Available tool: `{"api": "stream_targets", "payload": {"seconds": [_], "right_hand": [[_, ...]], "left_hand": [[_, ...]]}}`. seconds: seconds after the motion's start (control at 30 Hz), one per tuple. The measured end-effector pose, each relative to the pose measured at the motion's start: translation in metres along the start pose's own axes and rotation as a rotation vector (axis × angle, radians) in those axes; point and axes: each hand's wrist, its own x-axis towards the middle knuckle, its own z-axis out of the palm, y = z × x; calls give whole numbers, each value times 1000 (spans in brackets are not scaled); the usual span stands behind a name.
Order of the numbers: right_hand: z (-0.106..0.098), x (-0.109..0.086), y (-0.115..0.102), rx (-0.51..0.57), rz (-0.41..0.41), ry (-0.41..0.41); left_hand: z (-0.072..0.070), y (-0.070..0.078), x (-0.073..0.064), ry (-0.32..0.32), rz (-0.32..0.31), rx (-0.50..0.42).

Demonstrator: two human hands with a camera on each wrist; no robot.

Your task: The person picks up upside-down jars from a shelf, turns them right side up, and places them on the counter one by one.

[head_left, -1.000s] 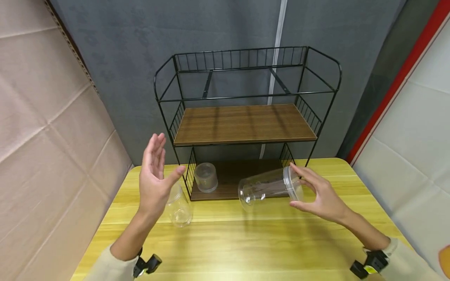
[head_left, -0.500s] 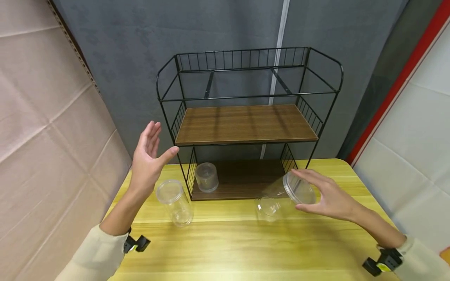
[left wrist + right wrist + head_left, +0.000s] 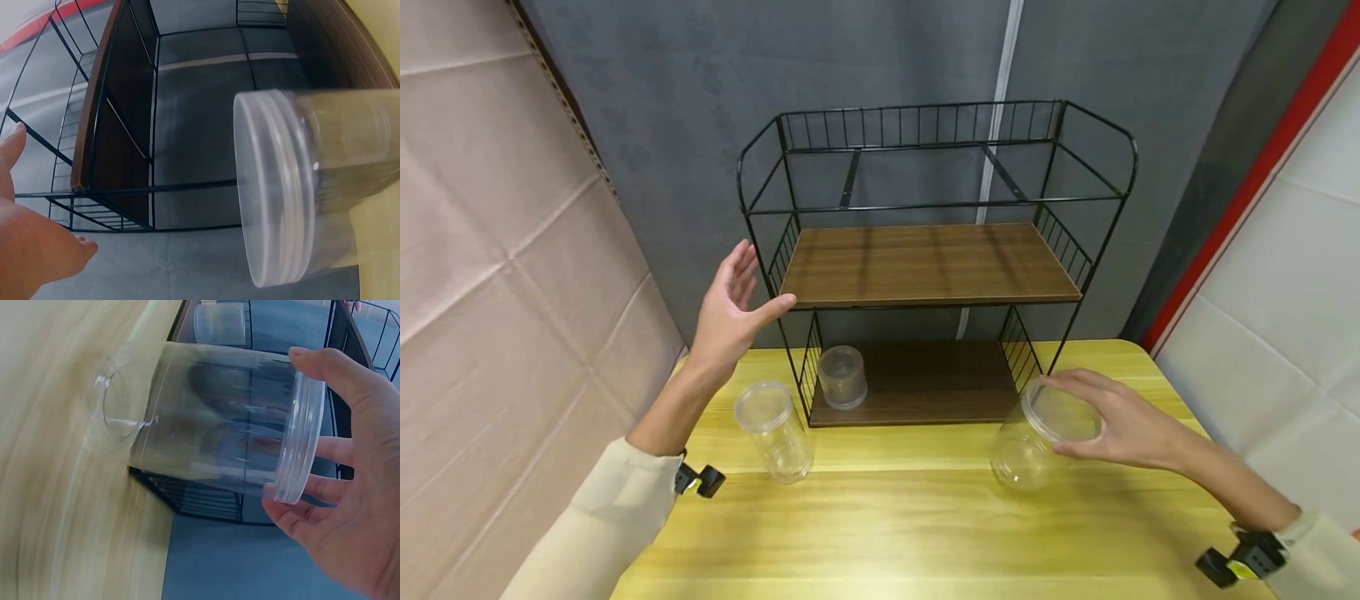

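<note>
My right hand (image 3: 1123,425) grips a large clear plastic jar (image 3: 212,419) round its ribbed lid (image 3: 303,437), thumb on one side and fingers on the other. The jar stands nearly upright, its base close over the table at the right front of the rack. My left hand (image 3: 730,325) is raised beside the rack's left post, thumb spread from the fingers, holding nothing. Below it a second clear lidded jar (image 3: 775,433) stands on the table; its lid (image 3: 269,187) looms large in the left wrist view. A smaller clear jar (image 3: 842,379) sits at the left of the bottom shelf.
A black wire rack (image 3: 934,204) has a brown wooden middle shelf (image 3: 932,262) and a brown bottom shelf (image 3: 936,383). Its top tier has bars without a board. The yellow wooden table (image 3: 887,525) extends in front, with fabric walls around it.
My right hand has carried the large jar rightward and turned it from lying sideways to nearly upright. My left hand has lifted away from the jar on the left.
</note>
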Motion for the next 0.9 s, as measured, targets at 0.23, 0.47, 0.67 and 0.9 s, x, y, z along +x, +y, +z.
{"api": "stream_targets", "payload": {"seconds": [0.23, 0.47, 0.67, 0.9], "right_hand": [[-3, -9, 12, -28, 9, -9], [-4, -16, 21, -52, 24, -19], [-7, -19, 29, -66, 55, -37], [-10, -19, 31, -88, 56, -70]], "left_hand": [[1, -6, 12, -45, -33, 23], [3, -13, 23, -85, -36, 46], [7, -18, 28, -83, -36, 80], [11, -19, 30, -88, -54, 118]]}}
